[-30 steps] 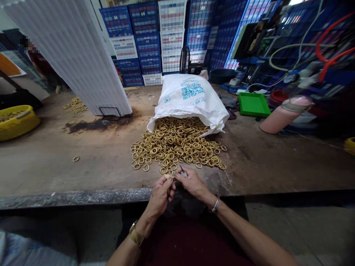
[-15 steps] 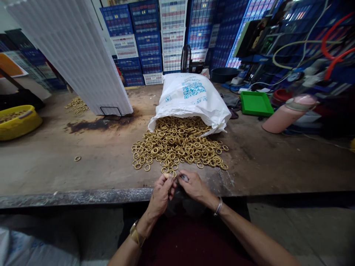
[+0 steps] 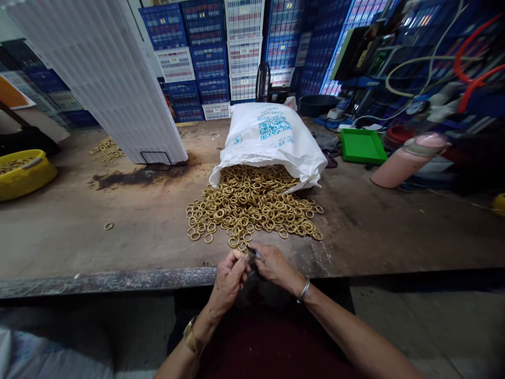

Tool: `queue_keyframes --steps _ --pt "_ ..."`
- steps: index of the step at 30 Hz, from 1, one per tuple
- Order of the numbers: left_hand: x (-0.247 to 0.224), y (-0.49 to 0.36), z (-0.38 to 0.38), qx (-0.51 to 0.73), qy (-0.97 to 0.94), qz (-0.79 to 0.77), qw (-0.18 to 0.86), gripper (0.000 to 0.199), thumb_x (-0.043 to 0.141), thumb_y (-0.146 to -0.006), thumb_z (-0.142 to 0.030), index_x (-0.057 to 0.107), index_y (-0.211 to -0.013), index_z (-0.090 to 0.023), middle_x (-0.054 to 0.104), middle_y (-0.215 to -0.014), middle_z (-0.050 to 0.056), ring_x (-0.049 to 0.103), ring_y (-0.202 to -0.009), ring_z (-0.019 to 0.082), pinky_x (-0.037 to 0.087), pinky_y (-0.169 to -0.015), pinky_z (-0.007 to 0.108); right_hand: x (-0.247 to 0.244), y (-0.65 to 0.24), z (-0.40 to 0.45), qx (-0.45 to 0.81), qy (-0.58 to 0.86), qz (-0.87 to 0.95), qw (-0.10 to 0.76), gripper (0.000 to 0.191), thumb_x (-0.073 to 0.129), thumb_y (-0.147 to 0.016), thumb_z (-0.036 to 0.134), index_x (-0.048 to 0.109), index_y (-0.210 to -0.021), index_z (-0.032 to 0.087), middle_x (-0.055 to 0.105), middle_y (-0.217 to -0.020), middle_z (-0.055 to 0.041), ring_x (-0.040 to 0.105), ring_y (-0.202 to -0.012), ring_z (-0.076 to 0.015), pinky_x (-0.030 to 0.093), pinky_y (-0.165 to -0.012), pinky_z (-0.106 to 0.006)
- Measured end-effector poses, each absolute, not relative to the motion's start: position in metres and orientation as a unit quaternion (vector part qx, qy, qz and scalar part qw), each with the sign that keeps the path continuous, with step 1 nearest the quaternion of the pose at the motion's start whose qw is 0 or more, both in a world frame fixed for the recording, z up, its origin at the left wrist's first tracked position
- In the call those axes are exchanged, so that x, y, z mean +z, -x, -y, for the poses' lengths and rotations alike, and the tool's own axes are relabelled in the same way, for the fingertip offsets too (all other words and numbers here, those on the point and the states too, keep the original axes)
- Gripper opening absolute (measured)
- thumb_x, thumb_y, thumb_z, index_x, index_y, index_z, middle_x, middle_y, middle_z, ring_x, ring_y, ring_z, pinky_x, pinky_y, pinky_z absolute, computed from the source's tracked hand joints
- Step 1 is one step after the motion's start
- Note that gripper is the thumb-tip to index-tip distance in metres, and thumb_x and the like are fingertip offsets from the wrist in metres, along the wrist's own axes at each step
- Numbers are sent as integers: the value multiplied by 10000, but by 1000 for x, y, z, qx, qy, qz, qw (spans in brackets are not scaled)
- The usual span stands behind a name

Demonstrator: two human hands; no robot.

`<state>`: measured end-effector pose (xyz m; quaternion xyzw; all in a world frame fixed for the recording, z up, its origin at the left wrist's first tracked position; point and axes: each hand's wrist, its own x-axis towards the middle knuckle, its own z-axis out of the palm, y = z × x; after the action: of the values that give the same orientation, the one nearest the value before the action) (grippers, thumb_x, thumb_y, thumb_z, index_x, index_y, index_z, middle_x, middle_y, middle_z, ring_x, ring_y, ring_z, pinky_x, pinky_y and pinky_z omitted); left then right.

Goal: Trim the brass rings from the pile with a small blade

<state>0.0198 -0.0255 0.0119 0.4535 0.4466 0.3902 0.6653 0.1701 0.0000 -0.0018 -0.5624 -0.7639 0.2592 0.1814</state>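
Left hand (image 3: 232,271): grip closed on a gold-coloured ring (image 3: 247,253), mostly hidden, near the front edge of the bench (image 3: 145,247). Right hand (image 3: 275,265): grip closed round a small pointed tool (image 3: 254,252), tip right by the ring; contact unclear. Ring pile (image 3: 256,205) just beyond, at the white sack's (image 3: 272,142) open mouth.

The right hand (image 3: 275,266) holds a small tool (image 3: 256,253) beside the left hand (image 3: 230,273), near heaped gold-coloured rings (image 3: 252,205).
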Motion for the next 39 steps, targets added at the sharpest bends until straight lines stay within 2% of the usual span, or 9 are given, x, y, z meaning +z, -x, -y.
queue_keyframes --steps 5,9,12,17,22,26,30,34,39 --pt "26 -16 28 431 -349 -366 747 253 524 -774 -402 441 -719 -170 511 -635 -30 359 -410 35 266 -369 162 -8 -176 -17 161 637 734 171 228 395 -809 212 557 -967 182 638 -759 -48 561 -674 -144 301 -587 -224" --pt "19 -12 19 468 -278 -370 753 249 552 -763 -358 442 -704 -143 569 -785 31 375 -445 27 257 -376 161 -5 -169 -26 124 678 709 148 219 393 -843 315 551 -916 181 641 -770 -54 572 -692 -152 292 -581 -232" --pt "11 -8 17 475 -247 -374 758 240 576 -743 -334 439 -701 -142 582 -778 44 388 -451 34 254 -379 163 -1 -160 -30 107 687 708 119 224 425 -828 362 540 -893 183 640 -836 -62 579 -740 -162 290 -585 -237" --pt "10 -6 17 470 -210 -351 782 207 620 -691 -254 463 -785 -157 577 -737 21 409 -459 43 270 -396 164 1 -154 -35 90 698 705 89 162 423 -814 277 522 -894 177 632 -861 -65 578 -745 -164 281 -582 -248" --pt "9 -4 12 450 -152 -324 818 318 663 -622 -182 493 -890 -164 543 -713 3 455 -515 56 279 -410 148 -1 -157 -36 85 700 703 95 130 424 -776 217 531 -839 178 629 -795 -57 560 -675 -153 253 -555 -252" --pt "8 -4 10 442 -133 -322 826 227 666 -651 -238 496 -770 -146 529 -726 10 485 -560 65 275 -403 135 -3 -164 -38 125 698 688 154 119 435 -736 198 536 -790 169 587 -659 -32 500 -586 -131 244 -534 -242" --pt "10 -10 6 451 -153 -341 811 256 685 -642 -246 455 -701 -150 511 -685 -12 472 -531 54 273 -393 133 -7 -171 -38 257 665 635 298 76 438 -668 175 513 -680 172 485 -571 28 417 -529 -96 269 -503 -205" --pt "10 -19 2 465 -203 -370 778 296 700 -616 -281 455 -743 -173 455 -585 -63 385 -423 29 229 -363 133 -8 -171 -29 414 621 525 408 141 464 -650 213 528 -768 171 406 -528 70 348 -454 -67 277 -438 -176" --pt "5 -27 0 468 -304 -440 703 281 644 -664 -373 514 -823 -181 362 -462 -101 253 -346 26 179 -346 152 -2 -164 -17 553 574 411 443 196 497 -662 269 519 -833 177 329 -459 108 258 -339 -37 199 -334 -155"
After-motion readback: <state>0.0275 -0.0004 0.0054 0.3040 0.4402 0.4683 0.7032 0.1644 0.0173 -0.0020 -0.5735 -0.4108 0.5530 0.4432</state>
